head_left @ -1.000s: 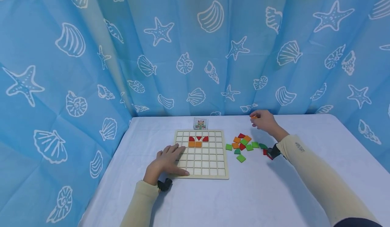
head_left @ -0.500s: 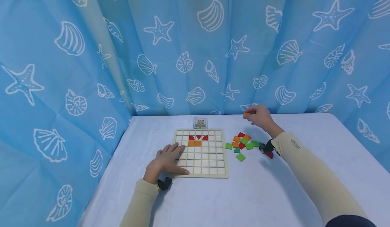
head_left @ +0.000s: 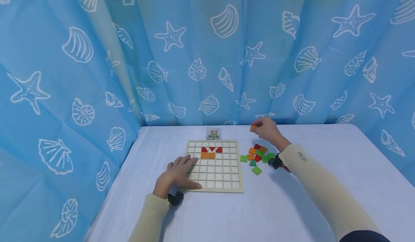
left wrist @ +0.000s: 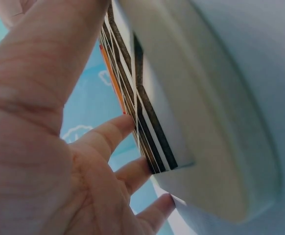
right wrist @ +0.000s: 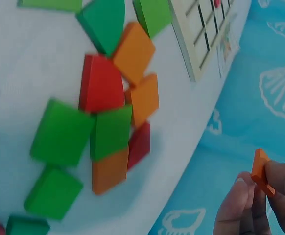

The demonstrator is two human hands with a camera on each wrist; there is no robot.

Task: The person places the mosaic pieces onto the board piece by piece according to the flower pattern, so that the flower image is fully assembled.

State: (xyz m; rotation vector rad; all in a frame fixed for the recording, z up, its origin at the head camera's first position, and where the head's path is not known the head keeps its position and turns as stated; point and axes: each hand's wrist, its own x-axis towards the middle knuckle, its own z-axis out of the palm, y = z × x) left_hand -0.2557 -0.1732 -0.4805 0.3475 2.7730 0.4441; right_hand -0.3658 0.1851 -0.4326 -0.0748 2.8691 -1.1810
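My left hand (head_left: 177, 172) lies with spread fingers across the left edge of a wooden grid board (head_left: 223, 189), its thumb near the front frame. In the left wrist view the fingertips (left wrist: 158, 208) touch the board's side and surface. On the board sit red pieces (head_left: 219, 149) in one row, with two orange square tiles (head_left: 208, 155) just below them. Raised above the table's back edge, my right hand (head_left: 269, 129) pinches an orange tile (right wrist: 261, 171) between thumb and fingers. That tile's exact shape is partly hidden by the fingers.
A pile of loose green, orange and red pieces (head_left: 257, 170) lies right of the board; the right wrist camera hides some of them. A small pattern card (head_left: 214, 133) rests behind the board. Blue shell-print curtain (head_left: 207, 54) hangs behind the white table (head_left: 220, 216).
My right hand has moved left toward the board, carrying the orange tile. The left hand has stayed in place on the board.
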